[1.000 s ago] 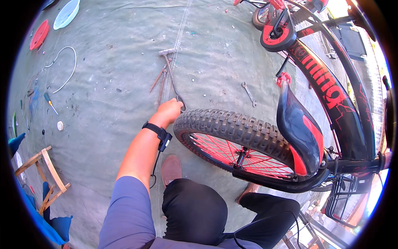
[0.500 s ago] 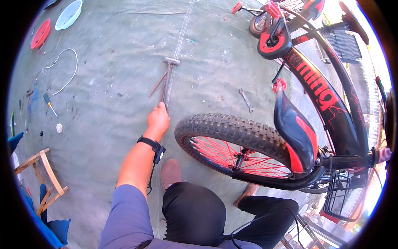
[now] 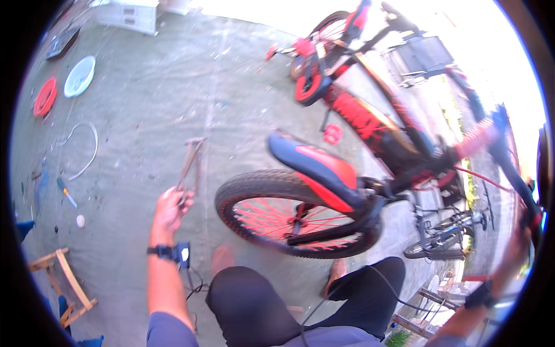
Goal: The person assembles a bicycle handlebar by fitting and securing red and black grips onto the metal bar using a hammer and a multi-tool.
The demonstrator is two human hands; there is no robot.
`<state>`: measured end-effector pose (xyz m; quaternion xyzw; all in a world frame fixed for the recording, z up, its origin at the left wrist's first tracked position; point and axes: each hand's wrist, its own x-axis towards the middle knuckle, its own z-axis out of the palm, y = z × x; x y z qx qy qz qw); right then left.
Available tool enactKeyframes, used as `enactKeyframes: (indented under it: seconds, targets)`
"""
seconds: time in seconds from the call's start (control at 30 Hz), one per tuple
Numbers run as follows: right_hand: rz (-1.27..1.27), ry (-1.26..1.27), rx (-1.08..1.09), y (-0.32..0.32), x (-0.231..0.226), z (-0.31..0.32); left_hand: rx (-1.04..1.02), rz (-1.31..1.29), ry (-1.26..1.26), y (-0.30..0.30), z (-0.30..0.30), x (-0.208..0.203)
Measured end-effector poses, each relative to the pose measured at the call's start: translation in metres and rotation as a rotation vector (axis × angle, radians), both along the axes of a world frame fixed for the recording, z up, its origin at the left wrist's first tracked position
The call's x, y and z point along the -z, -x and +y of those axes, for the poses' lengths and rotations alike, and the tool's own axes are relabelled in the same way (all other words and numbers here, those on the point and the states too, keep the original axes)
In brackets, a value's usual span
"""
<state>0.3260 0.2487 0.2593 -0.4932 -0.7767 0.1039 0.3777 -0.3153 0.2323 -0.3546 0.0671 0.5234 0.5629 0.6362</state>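
My left hand [image 3: 171, 209], at left of centre, is closed round the lower end of a rusty hammer [image 3: 189, 162] with a T-shaped head, pointing away from me. A thin brownish rod or shadow runs beside its handle; blur hides which. A black and red bicycle [image 3: 370, 130] stands in front of me to the right. Its front wheel [image 3: 254, 182], with red spokes and a knobbly tyre, is close to my knees under a black and red mudguard [image 3: 315, 165]. At the far right my right hand [image 3: 516, 246], blurred, wraps the end of the handlebar [image 3: 511, 159].
On the grey-green ground sheet lie a screwdriver [image 3: 67, 192], a white hose loop [image 3: 95, 141] and a small white round piece [image 3: 80, 221]. Red [image 3: 45, 97] and pale blue [image 3: 79, 76] basins stand far left. A wooden frame [image 3: 74, 277] is near left; another bicycle [image 3: 442, 234] stands right.
My left hand and the hammer have shifted left and nearer in view. My right hand has come into view at the handlebar. The bicycle appears turned, and the wrench on the ground no longer shows.
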Motion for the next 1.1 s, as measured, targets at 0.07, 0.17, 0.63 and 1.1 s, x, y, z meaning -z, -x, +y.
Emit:
enactKeyframes:
  seconds: [0.07, 0.17, 0.63, 1.1]
  targets:
    - [0.051, -0.21, 0.052, 0.035, 0.043, 0.007, -0.017, 0.06, -0.082, -0.008, -0.019, -0.047]
    - [-0.012, -0.198, -0.055, 0.082, 0.057, 0.024, -0.118, 0.208, -0.165, -0.024, -0.071, -0.126]
    - [0.045, -0.436, -0.194, 0.109, 0.059, 0.038, -0.263, 0.302, -0.706, -0.132, -0.163, -0.346]
    - [0.116, -0.653, -0.244, 0.105, 0.066, 0.046, -0.033, 0.476, -1.135, -0.317, -0.072, -0.543]
